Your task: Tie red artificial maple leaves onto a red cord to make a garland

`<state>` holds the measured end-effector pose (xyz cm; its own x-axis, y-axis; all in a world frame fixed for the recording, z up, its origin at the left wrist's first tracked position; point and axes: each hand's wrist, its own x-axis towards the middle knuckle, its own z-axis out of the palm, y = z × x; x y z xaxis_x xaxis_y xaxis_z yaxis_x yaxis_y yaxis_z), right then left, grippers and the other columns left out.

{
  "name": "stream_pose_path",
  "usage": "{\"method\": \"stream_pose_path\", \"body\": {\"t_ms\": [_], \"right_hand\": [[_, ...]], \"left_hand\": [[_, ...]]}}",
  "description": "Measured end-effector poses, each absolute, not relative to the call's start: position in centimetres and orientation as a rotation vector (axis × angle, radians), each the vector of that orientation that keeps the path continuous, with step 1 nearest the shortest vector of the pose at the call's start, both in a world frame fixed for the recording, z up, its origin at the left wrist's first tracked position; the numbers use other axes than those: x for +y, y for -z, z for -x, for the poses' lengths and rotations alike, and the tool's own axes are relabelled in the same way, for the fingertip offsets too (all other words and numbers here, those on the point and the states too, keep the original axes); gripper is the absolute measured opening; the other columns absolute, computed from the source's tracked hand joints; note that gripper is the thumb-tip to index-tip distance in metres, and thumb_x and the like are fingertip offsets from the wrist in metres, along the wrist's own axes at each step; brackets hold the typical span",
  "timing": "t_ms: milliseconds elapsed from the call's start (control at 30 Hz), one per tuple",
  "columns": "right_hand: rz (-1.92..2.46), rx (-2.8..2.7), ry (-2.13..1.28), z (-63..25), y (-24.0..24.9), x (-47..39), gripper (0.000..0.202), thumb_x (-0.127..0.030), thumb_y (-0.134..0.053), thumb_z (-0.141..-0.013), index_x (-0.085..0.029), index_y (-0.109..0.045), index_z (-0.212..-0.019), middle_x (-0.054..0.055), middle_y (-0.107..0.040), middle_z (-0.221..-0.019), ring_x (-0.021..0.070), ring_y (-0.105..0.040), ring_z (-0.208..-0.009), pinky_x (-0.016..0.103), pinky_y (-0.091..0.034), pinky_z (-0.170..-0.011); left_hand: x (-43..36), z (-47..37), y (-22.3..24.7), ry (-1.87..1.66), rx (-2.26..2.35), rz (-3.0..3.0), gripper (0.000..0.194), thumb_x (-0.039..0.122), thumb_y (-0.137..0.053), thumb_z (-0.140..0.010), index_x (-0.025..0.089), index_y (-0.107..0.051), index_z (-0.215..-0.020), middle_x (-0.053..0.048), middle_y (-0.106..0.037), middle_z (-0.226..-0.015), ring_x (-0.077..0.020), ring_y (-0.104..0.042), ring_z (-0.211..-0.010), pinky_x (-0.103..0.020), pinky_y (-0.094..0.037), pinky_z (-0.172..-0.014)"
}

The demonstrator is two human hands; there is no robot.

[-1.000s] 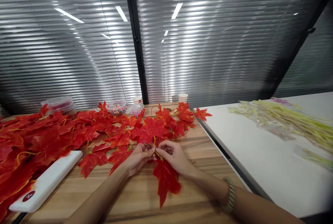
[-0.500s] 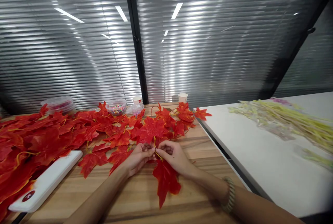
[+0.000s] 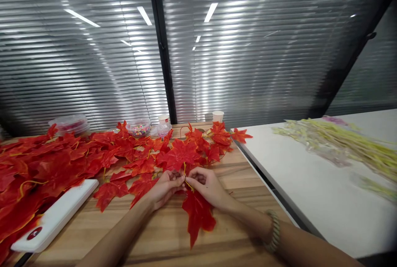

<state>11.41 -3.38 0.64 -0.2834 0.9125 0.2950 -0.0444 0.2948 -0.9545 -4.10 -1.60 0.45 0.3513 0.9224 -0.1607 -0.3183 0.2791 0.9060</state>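
Observation:
My left hand (image 3: 168, 187) and my right hand (image 3: 207, 185) meet over the wooden table, fingertips pinched together on the thin yellow stem (image 3: 189, 185) of artificial maple leaves. One red maple leaf (image 3: 199, 214) hangs down toward me below my fingers. Another red leaf (image 3: 181, 154) spreads out just beyond them, its yellow stem running down into the pinch. Exactly how the stems cross between the fingertips is hidden. Around my left wrist's far side lie more loose red leaves (image 3: 144, 185).
Red maple leaves (image 3: 62, 163) pile across the left. A white power strip-like bar (image 3: 58, 215) lies at left. Plastic tubs (image 3: 139, 128) of beads and paper cups (image 3: 218, 116) stand at the back. Yellow stalks (image 3: 347, 145) lie on the white table (image 3: 297, 180) at right.

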Motion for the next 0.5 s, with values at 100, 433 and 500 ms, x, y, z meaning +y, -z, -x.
{"method": "stream_pose_path", "body": {"t_ms": [100,433,500], "right_hand": [[0.828,-1.547,-1.181,-11.41,-0.52,-3.33,0.023,-0.036,-0.058,-0.074,-0.014,-0.055,-0.071,0.001,-0.056,-0.068,0.0109,-0.052,-0.062,0.023,-0.043,-0.059],[0.821,-1.550,-1.177,-11.41,-0.67,-3.39,0.022,-0.035,-0.057,-0.074,-0.014,-0.055,-0.070,0.001,-0.056,-0.068,0.0111,-0.052,-0.062,0.023,-0.042,-0.058],[0.821,-1.551,-1.176,-11.42,-0.70,-3.41,0.022,-0.035,-0.057,-0.074,-0.014,-0.055,-0.070,0.001,-0.056,-0.067,0.0111,-0.052,-0.061,0.023,-0.042,-0.058]], "left_hand": [[-1.57,4.11,-0.37,-0.976,0.814,-0.917,0.030,0.020,-0.079,-0.051,0.012,-0.055,-0.067,0.002,-0.056,-0.063,-0.0079,-0.054,-0.057,-0.020,-0.046,-0.057],[-1.62,4.10,-0.47,-0.971,0.826,-0.921,0.028,0.020,-0.079,-0.052,0.012,-0.056,-0.066,0.000,-0.057,-0.063,-0.0089,-0.054,-0.058,-0.020,-0.045,-0.057],[-1.61,4.10,-0.49,-0.961,0.817,-0.935,0.026,0.021,-0.078,-0.053,0.011,-0.057,-0.065,0.000,-0.057,-0.062,-0.0089,-0.054,-0.057,-0.020,-0.045,-0.057]]}}
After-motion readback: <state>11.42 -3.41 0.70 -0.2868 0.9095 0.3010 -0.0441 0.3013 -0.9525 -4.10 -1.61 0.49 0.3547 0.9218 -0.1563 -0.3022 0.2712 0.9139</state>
